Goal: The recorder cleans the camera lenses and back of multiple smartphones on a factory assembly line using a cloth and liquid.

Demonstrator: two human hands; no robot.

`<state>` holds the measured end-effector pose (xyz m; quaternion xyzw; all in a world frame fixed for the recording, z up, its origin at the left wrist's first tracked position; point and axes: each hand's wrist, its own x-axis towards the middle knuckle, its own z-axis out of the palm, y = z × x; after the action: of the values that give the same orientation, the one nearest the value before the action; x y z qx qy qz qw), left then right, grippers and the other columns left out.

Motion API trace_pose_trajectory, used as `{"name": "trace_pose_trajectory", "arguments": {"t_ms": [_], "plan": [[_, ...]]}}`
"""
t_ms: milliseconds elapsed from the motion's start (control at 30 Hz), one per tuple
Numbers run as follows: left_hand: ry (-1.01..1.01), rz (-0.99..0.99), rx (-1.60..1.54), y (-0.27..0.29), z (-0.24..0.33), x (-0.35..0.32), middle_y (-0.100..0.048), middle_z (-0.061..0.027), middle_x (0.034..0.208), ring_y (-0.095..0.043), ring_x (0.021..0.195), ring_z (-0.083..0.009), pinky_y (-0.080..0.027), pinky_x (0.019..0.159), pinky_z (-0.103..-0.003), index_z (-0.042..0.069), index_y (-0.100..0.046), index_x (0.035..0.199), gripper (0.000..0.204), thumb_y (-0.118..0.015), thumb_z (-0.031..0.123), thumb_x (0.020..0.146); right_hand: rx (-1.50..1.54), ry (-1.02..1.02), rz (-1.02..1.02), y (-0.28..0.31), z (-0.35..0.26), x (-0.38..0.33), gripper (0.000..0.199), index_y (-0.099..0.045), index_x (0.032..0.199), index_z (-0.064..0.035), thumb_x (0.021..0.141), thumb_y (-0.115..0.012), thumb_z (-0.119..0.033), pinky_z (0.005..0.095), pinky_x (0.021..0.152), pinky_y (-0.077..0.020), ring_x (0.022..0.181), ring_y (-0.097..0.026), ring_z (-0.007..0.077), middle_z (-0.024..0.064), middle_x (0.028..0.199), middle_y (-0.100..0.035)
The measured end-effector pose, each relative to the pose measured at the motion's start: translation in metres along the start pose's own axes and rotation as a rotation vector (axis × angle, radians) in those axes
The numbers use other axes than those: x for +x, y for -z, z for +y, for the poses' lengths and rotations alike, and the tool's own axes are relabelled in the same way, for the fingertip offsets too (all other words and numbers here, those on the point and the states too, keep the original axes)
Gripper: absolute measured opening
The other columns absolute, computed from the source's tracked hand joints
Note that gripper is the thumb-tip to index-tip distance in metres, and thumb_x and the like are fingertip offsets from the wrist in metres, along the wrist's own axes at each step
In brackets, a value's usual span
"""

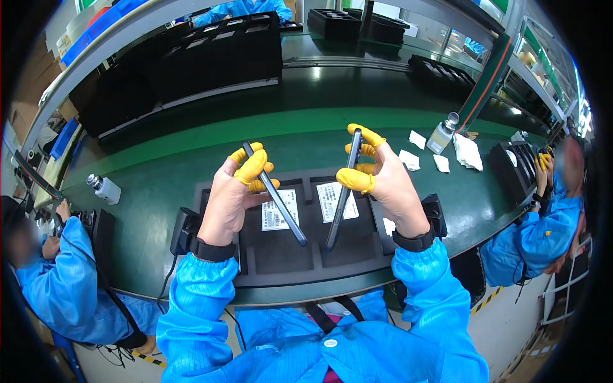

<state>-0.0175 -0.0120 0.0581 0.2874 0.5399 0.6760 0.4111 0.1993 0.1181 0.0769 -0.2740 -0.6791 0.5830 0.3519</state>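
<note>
The left hand (233, 191) grips a thin dark slab, the left phone (276, 195), by its upper edge between fingers capped in yellow cots; the slab slants down and to the right over a black foam tray (255, 258). The right hand (383, 182) pinches the right phone (343, 191) the same way, nearly upright, its lower end dipping toward the tray (both held edge-on to the camera). Each looks stiff, light, smooth-sided and easily scratched, so the narrow side edges seem the safest hold. White labels (278, 210) lie in the tray's compartments beneath. The tray sits on a green desk (159, 172); a small bottle (442, 134) and white wipes (466, 152) stand further right.
</note>
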Motion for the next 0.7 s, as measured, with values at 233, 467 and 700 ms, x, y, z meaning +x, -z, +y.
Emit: {"name": "trace_pose_trajectory", "arguments": {"t_ms": [233,467,700], "plan": [[-0.048,0.061,-0.151,-0.002,-0.007,-0.004,-0.062,-0.016,0.106,-0.068,0.092,-0.0291,-0.06,0.079,-0.044,0.007,-0.054,0.125,0.049,-0.064,0.042,0.092,0.383,-0.027,0.046,0.012,0.003,-0.003,0.07,-0.044,0.139,-0.0077,0.08,-0.079,-0.018,0.0396,0.087,-0.0559,0.102,-0.062,0.0269,0.0132,0.114,-0.052],[0.242,-0.018,-0.988,0.009,-0.022,0.003,-0.048,-0.0249,0.116,-0.058,0.11,-0.0483,-0.052,0.095,-0.058,-0.008,-0.047,0.114,0.062,-0.056,0.05,0.094,1.134,-0.284,0.196,0.025,0.021,0.004,0.046,-0.05,0.12,-0.006,0.089,-0.07,-0.035,0.0545,0.089,-0.0559,0.108,-0.058,0.0396,0.0203,0.113,-0.049],[0.319,-0.08,-1.09,-0.012,-0.027,-0.003,-0.045,-0.0245,0.125,-0.054,0.116,-0.0483,-0.052,0.097,-0.057,-0.006,-0.032,0.126,0.065,-0.051,0.048,0.097,1.232,-0.292,0.19,0.02,0.021,0.003,0.059,-0.039,0.125,-0.0061,0.086,-0.074,-0.035,0.0571,0.096,-0.0507,0.122,-0.047,0.0406,0.0216,0.13,-0.034]]}}
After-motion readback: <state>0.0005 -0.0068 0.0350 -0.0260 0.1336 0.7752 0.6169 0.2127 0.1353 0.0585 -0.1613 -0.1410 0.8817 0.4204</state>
